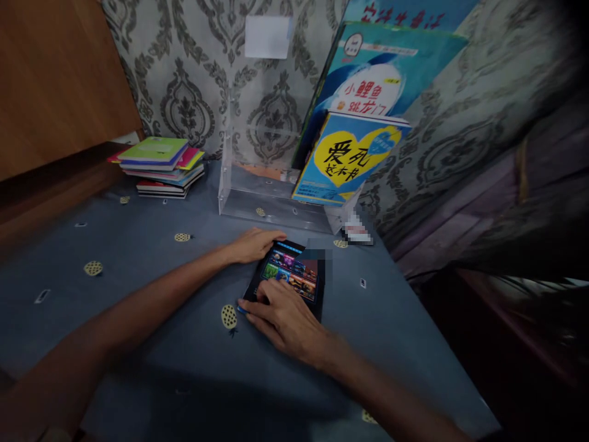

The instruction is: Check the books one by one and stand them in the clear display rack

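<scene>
Left hand (255, 244): bare, with slim fingers. Left forearm (138, 313): bare along its whole visible length and lean. Right hand (288, 322): bare, with knuckles and tendons standing out on its back. Right forearm (391, 399): bare and lean, uncovered up to the frame edge. The light is too dim to show the fingernails.

Dim, bluish light throughout. The phone (294, 270) screen glows brightest. Right of the phone the picture goes dark and smears into blur. Below it, soft shadow pools on the counter (151, 368). Pixelated patches sit just right of the phone.
</scene>
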The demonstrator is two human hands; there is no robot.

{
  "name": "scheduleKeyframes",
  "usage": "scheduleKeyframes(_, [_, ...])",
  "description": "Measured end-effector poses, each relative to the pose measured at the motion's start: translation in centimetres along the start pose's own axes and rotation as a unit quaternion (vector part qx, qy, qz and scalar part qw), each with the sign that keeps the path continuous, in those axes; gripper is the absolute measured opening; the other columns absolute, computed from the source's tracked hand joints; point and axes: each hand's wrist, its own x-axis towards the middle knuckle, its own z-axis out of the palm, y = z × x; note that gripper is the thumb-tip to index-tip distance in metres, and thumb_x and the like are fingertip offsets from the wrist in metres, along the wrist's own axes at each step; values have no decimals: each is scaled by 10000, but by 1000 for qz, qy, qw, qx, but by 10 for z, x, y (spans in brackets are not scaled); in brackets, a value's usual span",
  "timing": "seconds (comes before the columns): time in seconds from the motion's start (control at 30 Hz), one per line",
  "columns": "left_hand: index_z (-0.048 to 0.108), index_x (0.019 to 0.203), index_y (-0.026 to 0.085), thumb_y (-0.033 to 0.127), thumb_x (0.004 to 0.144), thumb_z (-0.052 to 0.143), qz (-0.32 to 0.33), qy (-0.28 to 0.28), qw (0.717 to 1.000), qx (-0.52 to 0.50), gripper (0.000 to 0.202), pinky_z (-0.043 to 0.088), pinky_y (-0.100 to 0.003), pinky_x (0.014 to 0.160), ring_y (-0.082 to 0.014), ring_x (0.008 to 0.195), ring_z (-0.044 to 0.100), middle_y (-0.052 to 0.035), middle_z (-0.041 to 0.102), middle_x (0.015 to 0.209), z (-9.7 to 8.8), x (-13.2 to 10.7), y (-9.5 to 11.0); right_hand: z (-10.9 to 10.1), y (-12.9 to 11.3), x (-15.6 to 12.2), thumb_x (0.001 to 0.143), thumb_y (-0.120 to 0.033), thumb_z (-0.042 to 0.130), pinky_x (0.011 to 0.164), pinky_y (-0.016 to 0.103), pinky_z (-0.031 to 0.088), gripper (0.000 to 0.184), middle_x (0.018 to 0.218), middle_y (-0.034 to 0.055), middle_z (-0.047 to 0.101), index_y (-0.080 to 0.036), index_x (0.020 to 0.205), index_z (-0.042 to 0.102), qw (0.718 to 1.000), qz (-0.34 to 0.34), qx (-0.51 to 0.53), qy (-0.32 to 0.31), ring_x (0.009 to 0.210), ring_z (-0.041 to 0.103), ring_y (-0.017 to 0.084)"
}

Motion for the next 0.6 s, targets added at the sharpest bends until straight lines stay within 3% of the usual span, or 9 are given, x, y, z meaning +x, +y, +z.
scheduleKeyframes(0.17, [524, 1394, 201, 109, 953, 400, -1, 11, 1000, 26, 467, 459, -380, 1065, -201, 1226, 617, -50, 637, 1371, 0, -3, 2, -3, 13, -1, 1008, -328, 512, 783, 340, 426, 314, 942, 66, 598, -270, 1268, 678, 1000, 2, -15, -4, 845, 530, 190])
scheduleKeyframes(0.3, [532, 1391, 203, 124, 961, 382, -2, 16, 999, 36, 461, 453, -378, 1069, -202, 1249, 599, -48, 634, 1375, 0, -3, 4, -7, 41, -7, 1004, -312, 500, 768, 353, 430, 328, 951, 89, 608, -237, 1268, 680, 997, 38, -55, 32, 868, 542, 215])
scheduleKeyframes(0.4, [524, 1390, 201, 123, 962, 377, 5, 10, 999, 46, 459, 441, -381, 1079, -197, 1254, 594, -53, 633, 1374, 1, -3, 3, -13, 71, -14, 991, -289, 498, 769, 374, 423, 335, 969, 112, 620, -209, 1254, 688, 983, 129, -109, 65, 881, 552, 240])
scheduleKeyframes(0.5, [508, 1394, 192, 111, 960, 374, 17, 9, 998, 65, 461, 431, -395, 1079, -199, 1253, 594, -70, 629, 1376, 1, -4, 2, -19, 96, -23, 987, -278, 473, 781, 386, 412, 345, 983, 127, 628, -183, 1221, 707, 951, 252, -154, 90, 923, 565, 268])
scheduleKeyframes(0.6, [498, 1391, 216, 125, 975, 364, 20, 7, 996, 92, 446, 409, -443, 1084, -209, 1255, 589, -76, 617, 1389, 2, -5, 7, -21, 108, -31, 999, -285, 423, 773, 364, 406, 358, 972, 115, 628, -201, 1177, 723, 931, 311, -161, 103, 925, 577, 256])
